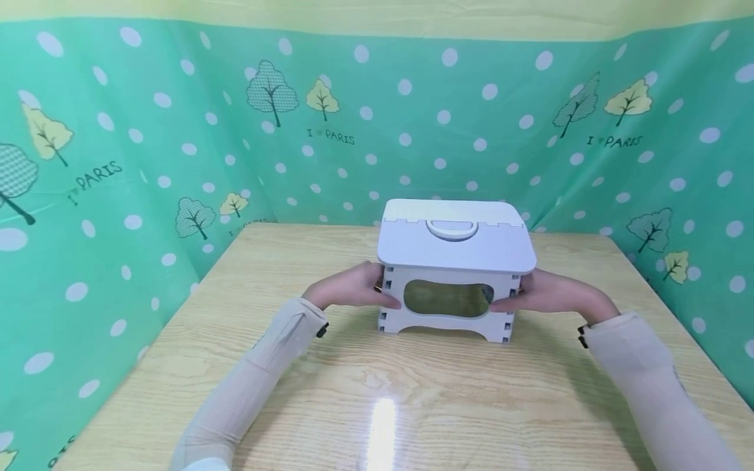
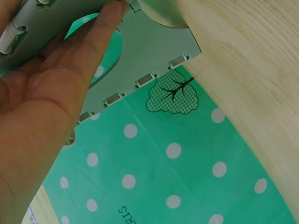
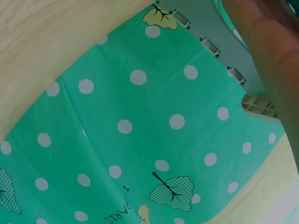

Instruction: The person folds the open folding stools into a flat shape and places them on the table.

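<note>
A white folding step stool (image 1: 456, 252) stands unfolded and upright on the table, its carry handle (image 1: 452, 232) lying in the top. My left hand (image 1: 353, 284) grips its left side, with the thumb on the front leg panel and the other fingers round the side. On the opposite side my right hand (image 1: 554, 292) holds it likewise, thumb at the edge of the front opening. In the left wrist view the fingers lie along the side panel (image 2: 154, 46) by its oval opening. The right fingertips are out of sight in the right wrist view, which shows the hinged side panel (image 3: 201, 28).
The light wood table (image 1: 294, 405) reaches back to a green dotted curtain (image 1: 412, 157) that hangs behind and along both sides. A bright light reflection lies on the tabletop in front of the stool.
</note>
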`<state>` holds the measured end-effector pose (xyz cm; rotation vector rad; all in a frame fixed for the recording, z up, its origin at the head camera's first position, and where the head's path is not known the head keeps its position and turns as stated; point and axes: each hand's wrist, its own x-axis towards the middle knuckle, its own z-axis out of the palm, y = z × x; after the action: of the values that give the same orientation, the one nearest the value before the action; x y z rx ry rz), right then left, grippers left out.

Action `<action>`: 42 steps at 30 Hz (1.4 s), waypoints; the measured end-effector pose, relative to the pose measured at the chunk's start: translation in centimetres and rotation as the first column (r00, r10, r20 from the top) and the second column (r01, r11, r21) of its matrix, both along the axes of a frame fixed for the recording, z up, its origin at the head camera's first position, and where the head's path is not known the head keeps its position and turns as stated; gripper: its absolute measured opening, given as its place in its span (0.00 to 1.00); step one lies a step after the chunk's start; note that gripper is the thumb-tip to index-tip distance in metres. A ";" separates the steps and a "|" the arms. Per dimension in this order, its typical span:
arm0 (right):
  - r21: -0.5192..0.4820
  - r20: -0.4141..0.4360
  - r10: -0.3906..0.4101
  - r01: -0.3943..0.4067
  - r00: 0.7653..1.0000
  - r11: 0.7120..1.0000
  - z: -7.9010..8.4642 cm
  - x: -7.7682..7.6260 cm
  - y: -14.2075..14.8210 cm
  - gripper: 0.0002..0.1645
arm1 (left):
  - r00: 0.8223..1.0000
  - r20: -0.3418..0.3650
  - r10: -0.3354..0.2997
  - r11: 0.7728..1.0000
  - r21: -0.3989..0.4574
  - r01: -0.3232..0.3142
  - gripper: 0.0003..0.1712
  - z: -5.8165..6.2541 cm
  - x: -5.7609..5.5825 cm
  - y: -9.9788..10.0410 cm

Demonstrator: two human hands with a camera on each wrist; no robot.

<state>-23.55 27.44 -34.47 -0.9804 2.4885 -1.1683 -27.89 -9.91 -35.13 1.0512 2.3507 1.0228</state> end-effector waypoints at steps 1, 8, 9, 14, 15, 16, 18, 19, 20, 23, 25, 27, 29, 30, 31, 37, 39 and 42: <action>0.000 0.001 -0.004 0.004 1.000 1.000 0.0 0.0 0.0 0.53 | 1.000 0.004 -0.006 1.000 -0.004 0.006 0.30 0.0 0.0 0.0; -0.003 -0.008 -0.004 0.004 1.000 1.000 0.1 0.1 0.0 0.53 | 1.000 -0.011 -0.018 0.999 -0.037 0.017 0.29 -0.2 -0.2 0.0; -0.002 -0.005 -0.005 0.005 1.000 1.000 0.0 0.0 0.0 0.53 | 1.000 -0.012 -0.017 0.999 -0.036 0.017 0.29 -0.1 -0.2 0.0; -0.019 0.045 0.000 0.001 0.999 1.000 0.0 -0.1 -0.1 0.50 | 1.000 -0.008 -0.024 0.999 -0.028 0.024 0.30 -0.1 -0.3 -0.2; -0.019 0.058 0.001 0.000 0.998 1.000 0.0 -0.1 -0.1 0.50 | 1.000 -0.009 -0.027 0.999 -0.026 0.026 0.30 -0.1 -0.3 -0.2; -0.020 0.071 0.003 -0.002 0.997 1.000 0.1 -0.1 -0.1 0.49 | 0.999 -0.007 -0.032 0.999 -0.021 0.031 0.30 -0.1 -0.3 -0.3; -0.016 0.098 0.005 -0.004 0.995 1.000 0.2 -0.2 -0.2 0.48 | 0.999 -0.009 -0.038 0.999 -0.017 0.038 0.30 -0.1 -0.3 -0.4; -0.014 0.110 0.009 -0.007 0.994 1.000 0.2 -0.2 -0.2 0.47 | 0.999 -0.008 -0.041 0.999 -0.014 0.041 0.31 -0.2 -0.4 -0.4; -0.011 0.122 0.011 -0.009 0.992 1.000 0.3 -0.2 -0.2 0.47 | 0.999 -0.006 -0.042 0.999 -0.013 0.042 0.31 -0.2 -0.4 -0.4; -0.010 0.140 0.019 -0.018 0.990 1.000 0.5 -0.2 -0.3 0.46 | 0.999 -0.004 -0.046 0.999 -0.010 0.046 0.31 -0.3 -0.5 -0.5; -0.006 0.130 0.013 -0.012 0.991 1.000 0.5 -0.1 -0.2 0.46 | 0.999 -0.003 -0.047 0.999 -0.009 0.047 0.30 -0.3 -0.5 -0.5; 0.002 0.111 0.003 -0.003 0.994 1.000 0.4 0.0 -0.1 0.46 | 0.999 -0.006 -0.050 0.999 -0.011 0.050 0.30 -0.3 -0.6 -0.5; 0.011 0.086 -0.007 0.006 0.996 1.000 0.3 0.1 0.1 0.47 | 0.998 -0.007 -0.055 0.998 -0.012 0.055 0.29 -0.3 -0.7 -0.4; 0.014 0.079 -0.011 0.010 0.997 1.000 0.3 0.1 0.1 0.47 | 0.998 -0.007 -0.056 0.998 -0.013 0.056 0.29 -0.3 -0.7 -0.4; 0.018 0.073 -0.013 0.012 0.997 1.000 0.3 0.2 0.2 0.47 | 0.998 -0.005 -0.059 0.998 -0.011 0.059 0.29 -0.3 -0.7 -0.4; 0.028 0.067 -0.025 0.023 0.997 0.999 0.0 0.2 0.2 0.48 | 0.998 0.019 -0.058 0.998 0.002 0.058 0.32 -0.5 -0.7 -0.4; 0.021 0.072 -0.018 0.016 0.997 1.000 0.0 0.2 0.1 0.49 | 0.998 0.021 -0.055 0.998 0.001 0.055 0.32 -0.6 -0.7 -0.4; 0.012 0.069 -0.008 0.007 0.998 1.000 0.0 0.2 0.0 0.49 | 0.998 0.020 -0.055 0.998 -0.002 0.055 0.31 -0.7 -0.7 -0.5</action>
<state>-23.37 27.45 -34.48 -0.9126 2.4442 -1.1688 -28.58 -10.42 -35.84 1.0937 2.2931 1.0058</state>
